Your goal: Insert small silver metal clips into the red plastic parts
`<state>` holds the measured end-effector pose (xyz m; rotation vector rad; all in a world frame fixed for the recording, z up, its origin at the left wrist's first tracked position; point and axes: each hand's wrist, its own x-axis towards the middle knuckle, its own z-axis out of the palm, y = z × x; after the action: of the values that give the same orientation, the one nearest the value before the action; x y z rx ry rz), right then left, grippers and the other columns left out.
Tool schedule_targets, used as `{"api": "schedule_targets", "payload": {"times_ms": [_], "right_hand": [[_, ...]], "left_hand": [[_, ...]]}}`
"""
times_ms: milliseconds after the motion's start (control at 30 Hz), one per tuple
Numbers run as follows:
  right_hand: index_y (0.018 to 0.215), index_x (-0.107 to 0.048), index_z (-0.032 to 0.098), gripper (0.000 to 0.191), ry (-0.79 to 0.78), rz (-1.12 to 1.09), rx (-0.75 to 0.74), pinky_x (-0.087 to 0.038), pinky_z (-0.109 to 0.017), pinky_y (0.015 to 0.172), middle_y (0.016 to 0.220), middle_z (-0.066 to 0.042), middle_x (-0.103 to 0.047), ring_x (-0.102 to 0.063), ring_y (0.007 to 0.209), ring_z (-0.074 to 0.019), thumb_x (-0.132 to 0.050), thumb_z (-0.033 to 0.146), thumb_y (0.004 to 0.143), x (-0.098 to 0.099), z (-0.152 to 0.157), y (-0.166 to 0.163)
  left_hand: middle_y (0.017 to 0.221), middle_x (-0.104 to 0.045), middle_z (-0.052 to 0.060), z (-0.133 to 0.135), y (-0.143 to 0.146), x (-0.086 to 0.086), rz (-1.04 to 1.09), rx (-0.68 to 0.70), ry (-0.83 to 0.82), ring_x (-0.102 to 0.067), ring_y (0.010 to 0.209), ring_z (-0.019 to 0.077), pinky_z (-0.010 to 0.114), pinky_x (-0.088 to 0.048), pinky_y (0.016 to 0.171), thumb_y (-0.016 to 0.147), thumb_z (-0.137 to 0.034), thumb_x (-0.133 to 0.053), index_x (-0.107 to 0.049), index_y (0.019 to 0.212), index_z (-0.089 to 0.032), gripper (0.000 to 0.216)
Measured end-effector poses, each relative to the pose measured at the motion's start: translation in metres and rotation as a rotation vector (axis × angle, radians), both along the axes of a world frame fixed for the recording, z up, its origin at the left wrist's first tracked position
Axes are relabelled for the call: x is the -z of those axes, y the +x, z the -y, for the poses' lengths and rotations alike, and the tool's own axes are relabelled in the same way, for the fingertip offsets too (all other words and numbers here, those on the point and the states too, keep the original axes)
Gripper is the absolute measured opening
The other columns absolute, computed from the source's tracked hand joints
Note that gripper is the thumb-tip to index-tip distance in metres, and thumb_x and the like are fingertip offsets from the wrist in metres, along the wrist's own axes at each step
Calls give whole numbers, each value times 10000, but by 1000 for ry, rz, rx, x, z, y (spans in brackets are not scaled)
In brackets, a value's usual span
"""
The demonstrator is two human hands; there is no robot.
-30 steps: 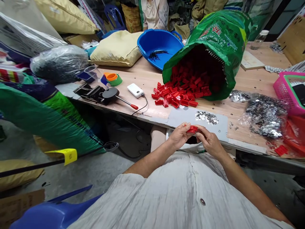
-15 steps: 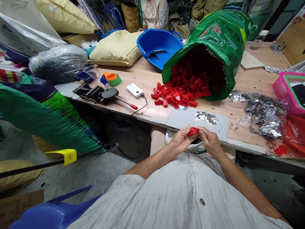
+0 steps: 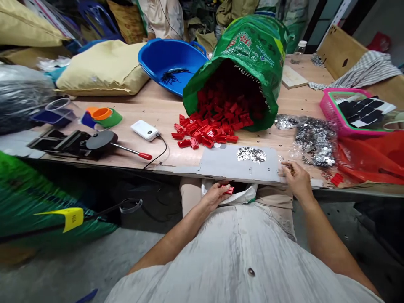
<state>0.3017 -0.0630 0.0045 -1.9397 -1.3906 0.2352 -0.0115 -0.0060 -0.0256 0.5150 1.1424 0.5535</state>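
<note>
My left hand (image 3: 215, 196) is closed around a red plastic part (image 3: 229, 190), held low over a white bag (image 3: 242, 197) in front of the table edge. Off to the right, my right hand (image 3: 297, 180) has its fingers curled together at the table top, just past the end of a grey plate (image 3: 217, 165). Whatever lies between those fingertips is too small to make out. On the plate is a pile of small shiny metal pieces (image 3: 251, 155). Many more red parts (image 3: 208, 128) spill from a green sack (image 3: 252, 54) lying on its side.
A hand press (image 3: 102, 141) with a red-tipped lever and a white power bank (image 3: 145, 130) are on the left. Behind stands a blue basin (image 3: 158, 59). On the right are plastic bags of metal pieces (image 3: 317, 139), a pink basket (image 3: 328, 110) and a red bag (image 3: 372, 155).
My hands have parted: the right one moved out to the right onto the table, while the left keeps the red part, now lower. The view has turned to the right.
</note>
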Motion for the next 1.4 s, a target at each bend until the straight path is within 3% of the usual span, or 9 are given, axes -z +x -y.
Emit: {"api": "schedule_targets", "payload": {"times_ms": [133,233,433,533,633,700,833,1167,1400], "right_hand": [[1004,-685,182,271,-76,257,112,-450,-366,782,981,-112,-716,-628,889,-264,-511,351,884,9,-1,39],[988,-696,192,270,-98,309,107,-428,-344,735,990,-109,-716,-613,860,-250,-517,363,881,11,-9,47],[913,-704,201,294,-156,401,121,-352,-325,629,929,-97,-711,-564,755,-230,-496,409,898,13,-19,45],[904,-702,214,303,-156,418,112,-336,-330,610,917,-92,-704,-553,718,-229,-498,438,894,16,-18,47],[929,-690,239,294,-117,388,133,-349,-353,599,879,-100,-691,-554,689,-245,-517,473,886,19,-15,49],[937,-673,254,287,-120,378,156,-348,-371,582,852,-118,-684,-553,657,-257,-529,497,885,20,-13,49],[963,-648,275,278,-85,368,188,-364,-405,582,855,-141,-697,-604,686,-307,-531,511,875,24,-10,46],[994,-642,294,298,4,382,248,-405,-449,586,784,-157,-691,-643,670,-358,-522,522,844,35,-9,44],[968,-646,285,291,30,304,220,-447,-463,656,904,-182,-715,-667,771,-363,-526,510,827,30,-10,44]], "left_hand": [[1191,-671,95,0,-2,5,-138,72,137,-613,1151,248,384,-480,1019,642,-276,-857,-623,1163,-189,577],[1224,-669,118,-3,-2,3,-222,207,274,-578,1212,287,409,-419,1079,614,-314,-863,-668,1131,-166,572],[915,-720,85,-23,-6,-28,-11,528,382,-672,834,204,310,-547,740,671,-387,-809,-723,962,-156,381],[869,-687,62,-50,-10,-50,-111,377,592,-641,763,176,280,-535,672,774,-377,-722,-698,1035,-182,327],[1047,-655,64,-83,-14,-62,-531,120,974,-614,909,191,343,-496,916,789,-213,-702,-665,1122,-235,336],[1164,-599,95,-104,-15,-61,-784,27,1121,-553,1094,256,412,-392,1064,744,-134,-726,-633,1175,-224,451],[1232,-532,158,-132,-13,-48,-1010,-30,1172,-448,1217,333,472,-296,1112,714,-232,-795,-548,1268,-170,610],[1123,-579,134,-141,-8,-43,-972,-44,1131,-476,1137,308,479,-287,1096,668,-159,-768,-550,1176,-157,553],[1084,-512,62,-102,-12,-53,-536,-93,1002,-543,1032,211,389,-442,991,575,-114,-751,-595,1014,-184,471]]}}
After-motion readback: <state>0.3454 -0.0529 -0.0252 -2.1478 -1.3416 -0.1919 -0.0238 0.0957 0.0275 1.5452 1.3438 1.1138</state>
